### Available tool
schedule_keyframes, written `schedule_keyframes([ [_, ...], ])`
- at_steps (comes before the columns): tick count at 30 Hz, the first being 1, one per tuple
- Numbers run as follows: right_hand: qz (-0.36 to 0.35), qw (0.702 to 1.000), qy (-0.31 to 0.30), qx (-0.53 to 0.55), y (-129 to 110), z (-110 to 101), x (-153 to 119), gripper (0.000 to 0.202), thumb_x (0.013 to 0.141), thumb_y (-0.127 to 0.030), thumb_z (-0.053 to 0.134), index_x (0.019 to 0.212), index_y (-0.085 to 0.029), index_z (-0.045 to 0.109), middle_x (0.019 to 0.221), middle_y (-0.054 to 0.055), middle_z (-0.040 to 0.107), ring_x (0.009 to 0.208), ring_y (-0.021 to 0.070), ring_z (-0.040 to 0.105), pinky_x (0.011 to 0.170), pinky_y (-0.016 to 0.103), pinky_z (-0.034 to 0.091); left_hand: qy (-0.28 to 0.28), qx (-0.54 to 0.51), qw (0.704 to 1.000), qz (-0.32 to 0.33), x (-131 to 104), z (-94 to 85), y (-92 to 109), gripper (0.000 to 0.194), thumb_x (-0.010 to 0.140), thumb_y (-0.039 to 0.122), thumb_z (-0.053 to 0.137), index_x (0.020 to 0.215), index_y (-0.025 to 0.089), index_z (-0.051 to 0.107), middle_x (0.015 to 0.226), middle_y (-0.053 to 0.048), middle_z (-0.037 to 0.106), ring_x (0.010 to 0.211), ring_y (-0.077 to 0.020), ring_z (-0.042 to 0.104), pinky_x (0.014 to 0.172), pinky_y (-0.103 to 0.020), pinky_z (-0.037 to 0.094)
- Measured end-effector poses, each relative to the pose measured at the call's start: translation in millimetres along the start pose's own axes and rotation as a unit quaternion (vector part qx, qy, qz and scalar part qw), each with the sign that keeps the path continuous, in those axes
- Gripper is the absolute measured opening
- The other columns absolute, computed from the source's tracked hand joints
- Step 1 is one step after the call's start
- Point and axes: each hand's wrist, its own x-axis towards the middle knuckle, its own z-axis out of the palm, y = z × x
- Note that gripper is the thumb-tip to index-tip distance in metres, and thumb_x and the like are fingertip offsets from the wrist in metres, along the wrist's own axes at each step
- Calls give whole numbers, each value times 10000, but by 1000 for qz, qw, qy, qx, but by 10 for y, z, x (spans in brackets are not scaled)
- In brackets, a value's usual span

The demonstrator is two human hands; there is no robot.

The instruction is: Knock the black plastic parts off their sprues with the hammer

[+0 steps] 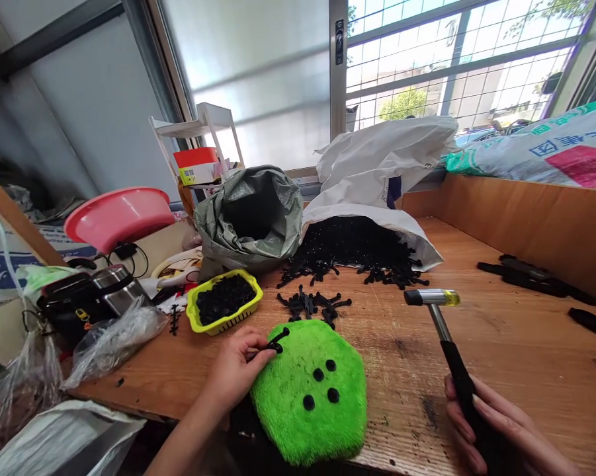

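Observation:
My left hand [243,363] pinches a small black knob-ended plastic piece [279,338] over the upper left edge of a green plush pad [302,430]. Several round black caps [333,395] lie on the pad's fuzzy top. In my right hand [501,423] is a mallet [436,324], gripped by its black handle and raised to the right of the pad. Its head has one black face and one yellowish face. Just beyond the pad is a small heap of black plastic pieces [310,305]. What the caps' undersides look like is hidden.
A yellow basket [193,317] of black caps stands left of the heap. Behind are an open grey-green sack [208,231] and a white sack [377,158] spilling black pieces [357,244]. Dark strips [526,277] lie right on the wooden table [401,423]. A pink basin [119,215] is at left.

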Motion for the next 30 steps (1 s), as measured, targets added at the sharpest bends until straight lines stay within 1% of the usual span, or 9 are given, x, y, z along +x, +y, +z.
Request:
schedule_keyframes([
  [2, -1, 1000, 0, -15, -9, 25, -9, 209, 799, -426, 514, 858, -227, 538, 568, -16, 478, 409, 92, 420, 384, 196, 334, -5, 68, 998, 11, -11, -31, 80, 170, 699, 311, 569, 703, 169, 662, 749, -50, 602, 743, -175, 553, 692, -288, 441],
  [4, -10, 1000, -4, -15, -21, 57, -18, 215, 797, -430, 517, 843, -221, 535, 564, -17, 476, 403, 82, 412, 380, 187, 318, -17, 56, 998, -13, -18, -25, 157, 193, 709, 322, 555, 747, 168, 665, 741, -41, 622, 731, -171, 554, 683, -278, 431],
  [7, -17, 1000, -7, -9, -39, 106, -33, 217, 792, -430, 514, 835, -218, 532, 565, -17, 467, 407, 76, 406, 380, 181, 307, -59, -84, 988, -113, -18, 77, 253, 259, 685, 364, 574, 812, 142, 612, 654, -2, 572, 596, -117, 514, 536, -220, 407],
  [9, -23, 1000, -5, -11, -50, 130, -43, 226, 788, -436, 512, 839, -217, 531, 571, -14, 467, 416, 81, 403, 388, 190, 317, -91, -182, 963, -178, -10, 184, 295, 353, 629, 381, 627, 876, 135, 567, 590, 44, 490, 503, -77, 456, 456, -191, 375],
  [11, -27, 999, 0, -16, -59, 143, -53, 237, 784, -446, 515, 839, -217, 529, 571, -14, 464, 416, 87, 396, 392, 204, 328, -114, -231, 943, -210, 5, 283, 314, 425, 580, 373, 671, 904, 131, 539, 553, 76, 430, 443, -51, 412, 415, -176, 355],
  [15, -22, 999, 7, -26, -67, 140, -68, 238, 783, -444, 523, 857, -218, 524, 572, -22, 453, 412, 90, 402, 385, 211, 331, -113, -232, 939, -228, 42, 380, 301, 394, 573, 324, 685, 873, 118, 536, 507, 90, 416, 380, -29, 377, 363, -156, 294],
  [20, -21, 999, 7, -28, -59, 127, -71, 230, 800, -432, 502, 867, -213, 507, 574, -24, 455, 417, 84, 403, 386, 197, 313, -84, -265, 926, -255, 62, 369, 300, 366, 554, 267, 695, 859, 115, 561, 572, 57, 482, 469, -42, 415, 403, -150, 346],
  [24, -20, 999, -3, -28, -40, 128, -58, 215, 821, -413, 467, 871, -206, 496, 570, -27, 447, 408, 77, 382, 394, 198, 302, -100, -260, 923, -264, 77, 378, 318, 354, 548, 260, 705, 843, 111, 578, 533, 62, 473, 445, -40, 397, 391, -151, 337],
  [30, -29, 998, -1, -57, -24, 132, -35, 232, 821, -437, 450, 870, -212, 484, 568, -35, 436, 400, 78, 364, 386, 200, 286, -109, -259, 927, -249, 107, 407, 301, 350, 527, 248, 718, 813, 105, 576, 459, 90, 415, 396, -32, 357, 371, -154, 336],
])
